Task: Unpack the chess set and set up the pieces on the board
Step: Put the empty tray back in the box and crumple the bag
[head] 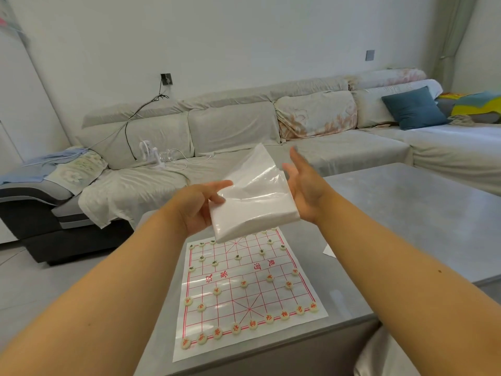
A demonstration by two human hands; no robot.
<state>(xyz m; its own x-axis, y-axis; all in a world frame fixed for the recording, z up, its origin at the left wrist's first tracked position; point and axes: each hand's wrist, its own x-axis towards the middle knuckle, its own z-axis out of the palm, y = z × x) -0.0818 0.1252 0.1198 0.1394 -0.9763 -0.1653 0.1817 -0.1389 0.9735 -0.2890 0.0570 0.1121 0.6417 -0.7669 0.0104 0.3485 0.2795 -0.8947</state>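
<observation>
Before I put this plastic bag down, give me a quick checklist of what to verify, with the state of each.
1. Left hand grips the plastic bag: ok.
2. Right hand open against the bag's side: ok.
3. Bag emptied of pieces: cannot tell.
4. Red pieces lined along the near edge of the board: ok.
5. Far row complete: cannot tell, the bag hides part.
6. Bare table to the right for the bag: ok.
</observation>
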